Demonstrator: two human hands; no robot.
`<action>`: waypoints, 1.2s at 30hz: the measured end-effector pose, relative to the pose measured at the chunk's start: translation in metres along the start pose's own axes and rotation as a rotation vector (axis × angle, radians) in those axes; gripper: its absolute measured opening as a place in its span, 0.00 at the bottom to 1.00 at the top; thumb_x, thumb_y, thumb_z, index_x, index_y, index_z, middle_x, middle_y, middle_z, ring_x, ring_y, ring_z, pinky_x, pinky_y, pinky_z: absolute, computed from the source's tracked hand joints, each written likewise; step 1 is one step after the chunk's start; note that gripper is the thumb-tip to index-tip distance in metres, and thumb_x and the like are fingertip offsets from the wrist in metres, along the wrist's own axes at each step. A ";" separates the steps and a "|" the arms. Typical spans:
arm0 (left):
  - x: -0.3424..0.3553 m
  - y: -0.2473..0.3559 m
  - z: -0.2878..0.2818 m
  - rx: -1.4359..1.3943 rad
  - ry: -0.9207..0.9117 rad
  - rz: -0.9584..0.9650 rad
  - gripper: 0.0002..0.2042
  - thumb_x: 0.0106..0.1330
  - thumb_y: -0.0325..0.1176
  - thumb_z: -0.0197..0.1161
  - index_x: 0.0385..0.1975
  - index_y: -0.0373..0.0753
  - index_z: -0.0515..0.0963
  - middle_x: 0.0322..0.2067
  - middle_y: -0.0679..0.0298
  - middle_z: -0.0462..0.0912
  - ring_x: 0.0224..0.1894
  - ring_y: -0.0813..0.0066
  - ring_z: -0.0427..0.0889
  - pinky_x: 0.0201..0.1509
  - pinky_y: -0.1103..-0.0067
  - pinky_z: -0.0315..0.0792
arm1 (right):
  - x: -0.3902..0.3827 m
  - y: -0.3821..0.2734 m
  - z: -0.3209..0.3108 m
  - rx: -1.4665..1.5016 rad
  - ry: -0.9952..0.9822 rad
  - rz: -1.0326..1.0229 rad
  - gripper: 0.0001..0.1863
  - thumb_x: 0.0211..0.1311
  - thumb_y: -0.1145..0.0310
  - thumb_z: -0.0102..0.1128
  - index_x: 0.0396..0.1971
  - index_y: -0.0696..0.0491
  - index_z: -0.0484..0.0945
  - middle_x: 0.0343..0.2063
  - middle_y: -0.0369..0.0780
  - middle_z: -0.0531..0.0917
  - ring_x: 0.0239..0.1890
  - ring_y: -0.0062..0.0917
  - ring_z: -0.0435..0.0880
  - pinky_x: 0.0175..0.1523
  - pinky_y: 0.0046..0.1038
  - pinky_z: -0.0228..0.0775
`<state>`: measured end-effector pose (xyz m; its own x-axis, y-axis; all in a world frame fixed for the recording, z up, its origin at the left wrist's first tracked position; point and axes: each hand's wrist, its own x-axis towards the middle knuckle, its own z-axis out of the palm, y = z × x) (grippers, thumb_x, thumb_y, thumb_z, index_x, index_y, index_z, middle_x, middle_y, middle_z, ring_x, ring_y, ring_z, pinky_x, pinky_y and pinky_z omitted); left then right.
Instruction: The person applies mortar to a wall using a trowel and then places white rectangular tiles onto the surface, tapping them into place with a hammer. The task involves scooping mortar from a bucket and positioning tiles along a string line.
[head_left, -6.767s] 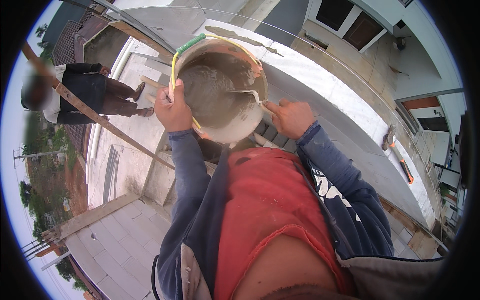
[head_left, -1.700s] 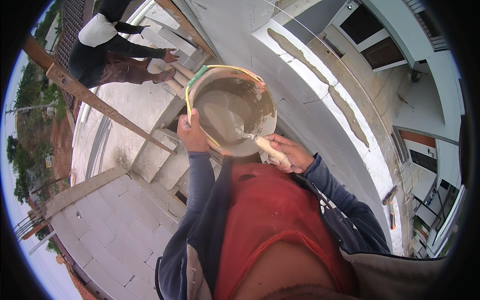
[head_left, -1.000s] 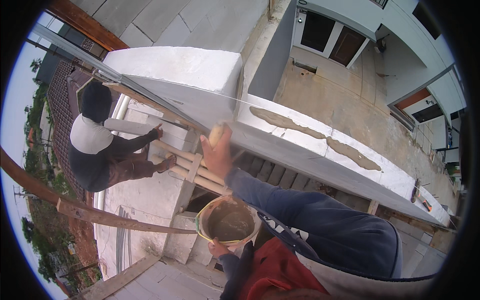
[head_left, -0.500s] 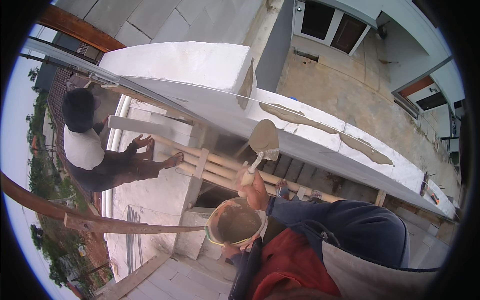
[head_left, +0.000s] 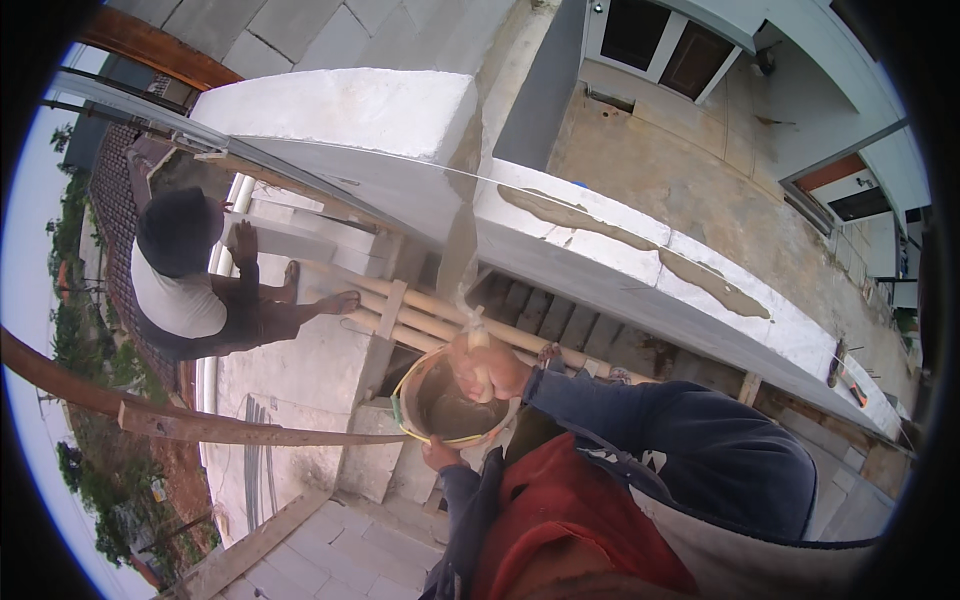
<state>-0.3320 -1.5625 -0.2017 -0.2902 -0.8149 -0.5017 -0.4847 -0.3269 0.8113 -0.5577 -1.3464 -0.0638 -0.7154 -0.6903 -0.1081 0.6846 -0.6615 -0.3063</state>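
Note:
My right hand [head_left: 488, 368] is closed round the handle of a trowel [head_left: 463, 262]. Its blade, seen narrow and smeared by motion, points up beside the end of a raised white block [head_left: 350, 115], where grey mortar shows. Below that hand is a round bucket [head_left: 404, 410] with a yellowish rim and wet grey mortar [head_left: 455, 412] inside. My left hand [head_left: 440, 453] grips the bucket's near edge. A lower course of white blocks [head_left: 610, 260] runs off to the right, with patches of mortar [head_left: 575, 218] on top and a thin string along it.
At the left, a crouching person [head_left: 185, 270] in a dark cap has a hand on a pale block [head_left: 280, 242]. Bamboo poles [head_left: 430, 318] span a gap above steps [head_left: 550, 312]. A wooden beam [head_left: 250, 452] crosses low at left. Beyond the wall lies a concrete yard [head_left: 670, 160].
The trowel has swung left from over the gap toward the raised block's end, its blade turning edge-on. The bucket has shifted slightly up and left. The other person has leaned over the pale block.

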 end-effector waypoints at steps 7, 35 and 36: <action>0.010 -0.040 0.002 -0.051 -0.061 -0.001 0.08 0.64 0.31 0.59 0.36 0.32 0.78 0.31 0.56 0.81 0.30 0.61 0.85 0.32 0.65 0.81 | 0.048 -0.045 0.036 -0.500 0.410 -0.604 0.15 0.77 0.73 0.57 0.58 0.54 0.66 0.38 0.36 0.74 0.34 0.20 0.80 0.40 0.28 0.75; -0.036 -0.046 0.076 0.162 -0.695 0.079 0.04 0.64 0.20 0.60 0.35 0.36 0.79 0.27 0.68 0.80 0.27 0.80 0.76 0.34 0.81 0.70 | -0.212 0.017 -0.185 -1.812 0.473 0.582 0.24 0.60 0.65 0.63 0.53 0.65 0.79 0.48 0.61 0.86 0.53 0.54 0.87 0.60 0.48 0.78; -0.048 -0.043 0.094 0.170 -0.771 0.081 0.05 0.63 0.20 0.60 0.36 0.36 0.79 0.27 0.68 0.80 0.27 0.80 0.76 0.34 0.81 0.70 | -0.220 0.010 -0.188 -1.755 0.533 0.627 0.25 0.61 0.64 0.63 0.56 0.64 0.79 0.49 0.61 0.85 0.55 0.55 0.85 0.61 0.48 0.77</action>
<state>-0.3752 -1.4641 -0.2405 -0.7895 -0.2519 -0.5596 -0.5387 -0.1524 0.8286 -0.4197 -1.1458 -0.2210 -0.6568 -0.3053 -0.6895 0.1806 0.8241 -0.5369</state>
